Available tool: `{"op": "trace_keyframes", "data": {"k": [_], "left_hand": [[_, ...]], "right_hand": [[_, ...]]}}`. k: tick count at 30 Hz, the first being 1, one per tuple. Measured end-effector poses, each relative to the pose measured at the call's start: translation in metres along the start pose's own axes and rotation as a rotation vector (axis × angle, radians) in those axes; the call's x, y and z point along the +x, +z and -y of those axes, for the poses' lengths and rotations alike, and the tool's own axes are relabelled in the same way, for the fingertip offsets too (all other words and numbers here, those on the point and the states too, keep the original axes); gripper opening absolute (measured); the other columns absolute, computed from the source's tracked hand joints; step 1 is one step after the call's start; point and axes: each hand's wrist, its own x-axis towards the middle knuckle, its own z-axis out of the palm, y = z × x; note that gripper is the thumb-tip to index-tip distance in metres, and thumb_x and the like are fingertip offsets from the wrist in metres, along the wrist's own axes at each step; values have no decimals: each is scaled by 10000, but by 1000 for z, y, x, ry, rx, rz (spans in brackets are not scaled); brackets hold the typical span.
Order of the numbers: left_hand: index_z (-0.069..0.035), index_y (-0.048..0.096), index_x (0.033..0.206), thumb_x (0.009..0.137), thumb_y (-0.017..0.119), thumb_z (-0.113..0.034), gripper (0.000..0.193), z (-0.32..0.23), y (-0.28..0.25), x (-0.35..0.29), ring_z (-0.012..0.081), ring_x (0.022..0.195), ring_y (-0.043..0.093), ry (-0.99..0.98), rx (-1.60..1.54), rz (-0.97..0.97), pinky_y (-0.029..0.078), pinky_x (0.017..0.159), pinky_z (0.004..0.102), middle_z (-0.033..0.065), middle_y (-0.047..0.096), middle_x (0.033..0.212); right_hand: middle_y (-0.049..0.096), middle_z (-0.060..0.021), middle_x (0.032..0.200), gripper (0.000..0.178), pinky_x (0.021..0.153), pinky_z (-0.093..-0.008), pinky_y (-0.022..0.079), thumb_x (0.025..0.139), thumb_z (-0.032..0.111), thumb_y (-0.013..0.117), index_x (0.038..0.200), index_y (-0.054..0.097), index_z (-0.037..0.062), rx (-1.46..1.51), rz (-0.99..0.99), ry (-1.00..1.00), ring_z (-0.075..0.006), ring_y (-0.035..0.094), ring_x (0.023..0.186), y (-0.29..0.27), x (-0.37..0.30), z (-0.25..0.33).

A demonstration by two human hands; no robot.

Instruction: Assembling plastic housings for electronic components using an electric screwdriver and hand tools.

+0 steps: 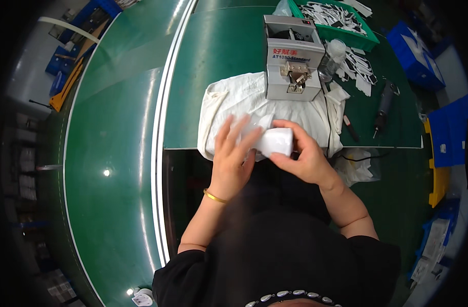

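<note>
In my right hand (306, 157) I grip a smooth white plastic housing (278, 141), thumb below it and fingers along its top and far side. My left hand (233, 159), with a gold bangle at the wrist, is just left of the housing. Its fingers are spread and blurred by motion, and whether they touch the housing is unclear. A white cloth (226, 97) lies under both hands at the table's front edge. Behind it stands a grey box-shaped bench machine (294, 53) with a metal fixture (296, 77) on its front.
Right of the machine are a clear plastic jar (332, 61), a pile of flat white pieces (361, 71), a power screwdriver (384, 105) and a small red-and-black tool (351, 129). A green bin (373, 42) of white pieces sits behind. A green conveyor belt (111, 153) runs along my left.
</note>
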Motion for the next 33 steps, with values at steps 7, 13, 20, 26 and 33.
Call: {"op": "trace_keyframes", "data": {"k": [7,13,20,26,33], "left_hand": [[-20,613,1174,715,770,41,489,95,-10,12,253,885,627,-279,-99,-287,521,813,353,119,658,1040],[-13,536,1152,804,808,-252,502,287,-59,45,342,947,674,-731,208,-631,522,846,416,179,689,1038],[-59,372,1357,635,911,-406,965,354,-68,9,399,1110,644,-1012,213,-572,506,946,457,221,665,1200],[-62,405,1384,697,890,-356,891,302,-124,-36,386,1144,616,-1017,332,-648,492,979,442,196,640,1242],[-184,450,1462,714,796,-579,914,140,-357,-251,372,1304,525,-1814,1029,-65,417,1052,614,101,543,1441]], "right_hand": [[658,-76,1080,778,782,-285,501,807,138,833,1461,424,36,-333,-169,-420,-149,635,907,1,39,-29],[655,-72,956,516,735,-286,495,840,109,766,1311,568,36,-486,-247,-299,-167,607,806,-8,53,-64],[615,-71,880,305,729,-284,490,843,55,734,1136,666,6,-505,-189,-364,-170,589,785,-3,59,-69],[614,-34,909,278,735,-265,465,887,54,704,1161,669,14,-473,-193,-279,-128,567,801,-16,57,-76],[619,-31,952,291,755,-263,447,926,77,675,1208,657,11,-510,-161,-359,-117,539,819,-23,58,-79]]}}
